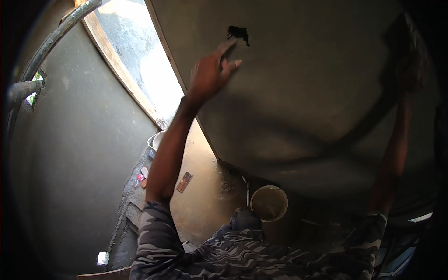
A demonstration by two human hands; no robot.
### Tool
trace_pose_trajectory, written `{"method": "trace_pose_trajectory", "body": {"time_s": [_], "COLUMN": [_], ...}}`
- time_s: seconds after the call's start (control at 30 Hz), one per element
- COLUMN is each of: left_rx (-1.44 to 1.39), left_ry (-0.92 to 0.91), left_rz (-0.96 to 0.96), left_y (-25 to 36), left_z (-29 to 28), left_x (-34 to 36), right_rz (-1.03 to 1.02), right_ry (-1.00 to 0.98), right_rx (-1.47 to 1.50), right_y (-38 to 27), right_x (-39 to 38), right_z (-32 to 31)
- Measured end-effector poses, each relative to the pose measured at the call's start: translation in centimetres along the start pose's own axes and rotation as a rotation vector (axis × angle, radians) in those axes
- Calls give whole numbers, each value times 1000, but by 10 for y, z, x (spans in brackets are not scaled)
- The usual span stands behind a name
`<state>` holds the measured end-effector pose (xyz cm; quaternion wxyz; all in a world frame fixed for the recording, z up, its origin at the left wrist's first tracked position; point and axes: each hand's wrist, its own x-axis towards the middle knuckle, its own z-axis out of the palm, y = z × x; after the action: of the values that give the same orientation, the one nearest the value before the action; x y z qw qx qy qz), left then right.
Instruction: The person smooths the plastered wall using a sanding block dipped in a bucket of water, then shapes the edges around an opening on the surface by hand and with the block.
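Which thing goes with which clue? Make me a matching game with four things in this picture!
Things:
1. left hand
2. bucket
3. right hand
4. left sleeve

Clues:
A. camouflage pattern
B. at the far right, in dim light
C. close to the dark hole
D. round, with a pale rim

Right pairs: 1-C, 2-D, 3-B, 4-A.

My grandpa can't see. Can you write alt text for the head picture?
A bare left hand reaches toward a ragged dark hole in a shadowy grey wall; the right hand, raised far to the right, is too dim to read clearly. A round bucket stands below, and a bright opening shows at upper left.
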<state>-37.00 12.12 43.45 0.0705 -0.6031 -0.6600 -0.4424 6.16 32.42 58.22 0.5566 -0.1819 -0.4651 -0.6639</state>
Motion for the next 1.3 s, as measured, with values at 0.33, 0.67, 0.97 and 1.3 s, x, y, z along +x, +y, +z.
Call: {"method": "trace_pose_trajectory", "body": {"time_s": [0.33, 0.67, 0.97, 1.3], "left_rx": [177, 85, 297, 459], "left_ry": [-376, -405, -452, -438], "left_rz": [42, 78, 32, 91], "left_y": [3, -4, 6, 5], "left_z": [-14, -8, -14, -16], "left_x": [59, 65, 66, 61], "right_rz": [108, 57, 84, 141], "right_ry": [-35, -53, -73, -74], "right_rx": [157, 83, 81, 110], "right_y": [-8, -5, -11, -8], "right_x": [3, 3, 1, -3], "right_z": [-3, -3, -7, -4]}}
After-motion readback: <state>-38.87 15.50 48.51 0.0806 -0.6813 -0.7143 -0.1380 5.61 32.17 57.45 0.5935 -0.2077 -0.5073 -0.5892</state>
